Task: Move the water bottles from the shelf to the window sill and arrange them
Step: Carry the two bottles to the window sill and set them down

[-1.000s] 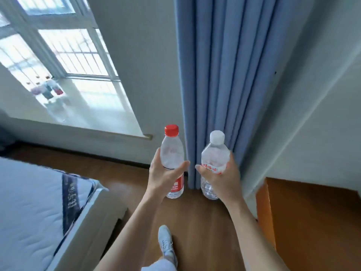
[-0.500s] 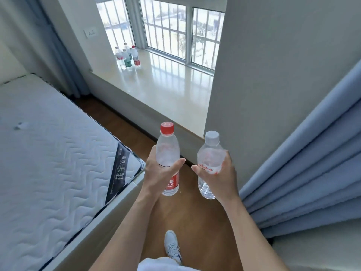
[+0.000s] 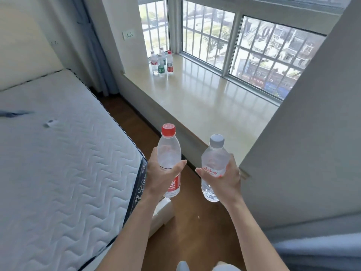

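My left hand (image 3: pixel 162 178) grips a clear red-capped bottle (image 3: pixel 169 153) with a red label, held upright. My right hand (image 3: pixel 224 180) grips a clear white-capped bottle (image 3: pixel 214 163) with red lettering, also upright. Both bottles hang over the wooden floor, just short of the near edge of the beige window sill (image 3: pixel 205 98). At the sill's far left corner stand several bottles (image 3: pixel 161 62) in a tight cluster, one with a green label, others with red labels. The shelf is out of view.
A white quilted mattress (image 3: pixel 58 153) fills the left. A narrow strip of wooden floor (image 3: pixel 185 222) runs between bed and sill. A grey wall corner (image 3: pixel 304 143) juts in on the right, with blue curtain (image 3: pixel 322 249) below it. Barred windows (image 3: pixel 254 47) back the sill.
The view has swung left from the blue curtain towards the window sill, which is now closer and more central. Both hands keep holding their bottles in front of me.
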